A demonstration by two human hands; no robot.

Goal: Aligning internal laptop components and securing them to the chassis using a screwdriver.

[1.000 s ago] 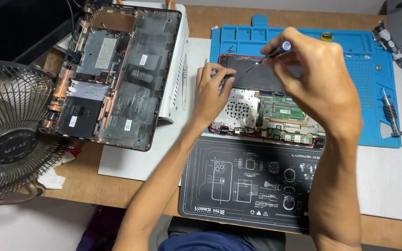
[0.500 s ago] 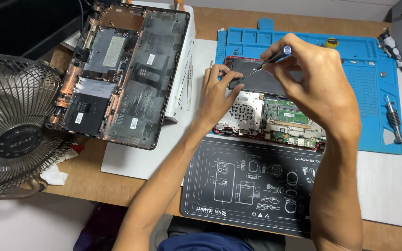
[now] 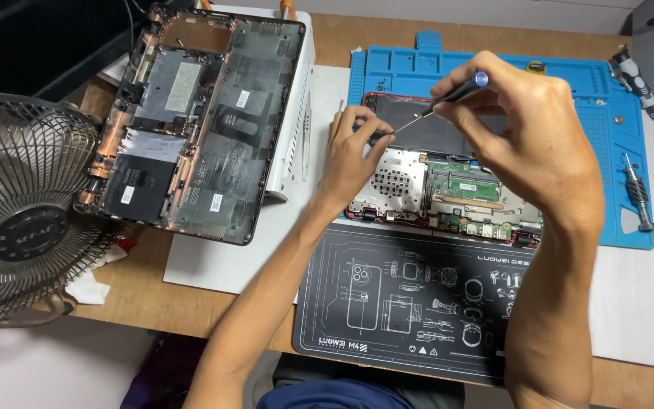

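Right hand (image 3: 527, 125) pinches a screwdriver (image 3: 440, 101), tip angled toward the left hand (image 3: 353, 148), whose fingers steady the opened laptop (image 3: 448, 189); apparently mid-unscrewing, needing a steady turn.

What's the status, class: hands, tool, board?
Right hand grips screwdriver, tip down at opened laptop. Left hand fingers steady the tip. Nothing blocking.

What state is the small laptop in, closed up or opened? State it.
Opened: the small laptop lies with circuit boards and heat pipe exposed.
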